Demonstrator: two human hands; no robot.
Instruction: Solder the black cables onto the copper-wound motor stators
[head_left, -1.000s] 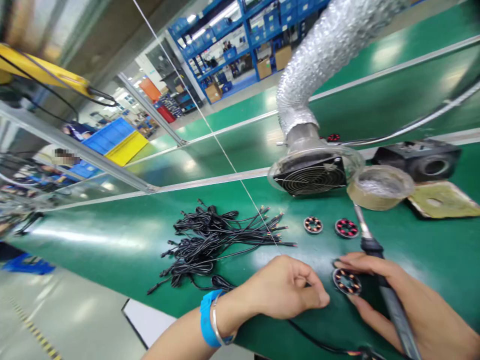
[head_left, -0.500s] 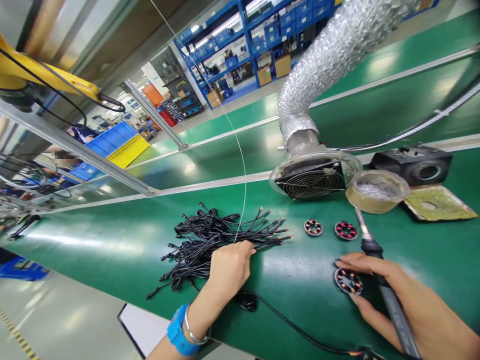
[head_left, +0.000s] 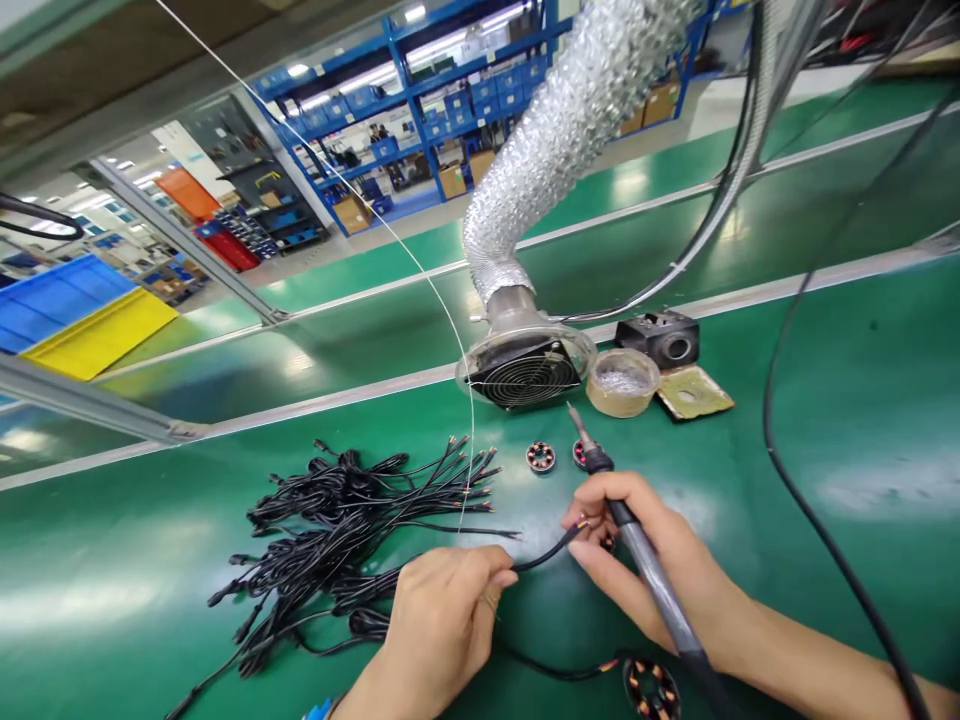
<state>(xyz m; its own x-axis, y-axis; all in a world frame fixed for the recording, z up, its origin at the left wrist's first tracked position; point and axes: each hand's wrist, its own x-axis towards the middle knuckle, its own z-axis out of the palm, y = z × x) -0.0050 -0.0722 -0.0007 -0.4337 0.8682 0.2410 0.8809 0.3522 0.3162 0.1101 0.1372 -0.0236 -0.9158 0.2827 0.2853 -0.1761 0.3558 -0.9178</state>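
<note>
My left hand (head_left: pixel 442 620) is closed on a black cable (head_left: pixel 551 553), whose stripped coloured wire ends point right. A thin pale wire, seemingly solder (head_left: pixel 459 350), hangs from above and runs down to this hand. In my right hand (head_left: pixel 701 585) is a soldering iron (head_left: pixel 649 565), tip up and to the left. Its thumb and index finger are around the cable's end and a small ring-shaped coil part (head_left: pixel 606 541), mostly hidden by the fingers. Below lies another coil ring (head_left: pixel 649 690) beside the end of a second cable (head_left: pixel 562 672).
A pile of black cables (head_left: pixel 322 540) lies left. Two coil rings, one with copper windings (head_left: pixel 540 457) and one red (head_left: pixel 578 454), sit near the fume extractor fan (head_left: pixel 529 375). A tape roll (head_left: pixel 622 390), a yellowish sponge (head_left: pixel 697 393) and a black holder (head_left: pixel 660 338) stand behind.
The view has swung right. My left hand has drawn a cable from the pile, bringing its end to my right fingers. The right hand still holds the iron, its coil ring now mostly covered.
</note>
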